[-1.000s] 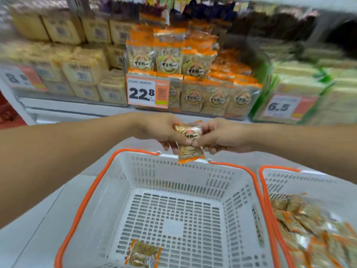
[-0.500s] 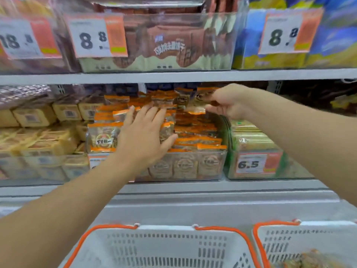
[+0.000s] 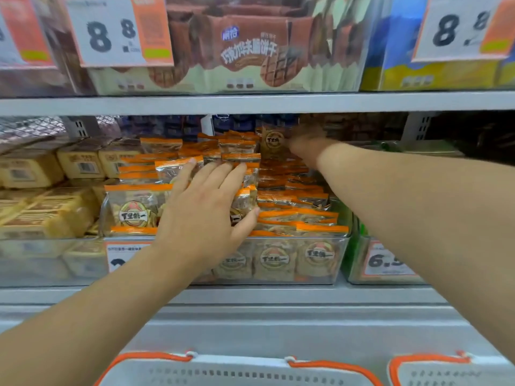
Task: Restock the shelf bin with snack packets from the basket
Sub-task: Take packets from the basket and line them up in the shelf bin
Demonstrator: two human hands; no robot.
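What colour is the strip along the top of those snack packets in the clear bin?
Orange, clearest in the head view on the snack packets at the bin's front.

The left hand (image 3: 206,215) lay flat, fingers (image 3: 221,176) straight, on the orange-edged snack packets (image 3: 292,215) heaped in the clear shelf bin (image 3: 320,263). The right hand (image 3: 305,142), blurred, reached to the back of the bin beside an upright packet (image 3: 274,142); its grip could not be made out. Two white baskets (image 3: 237,371) with orange rims showed at the bottom edge.
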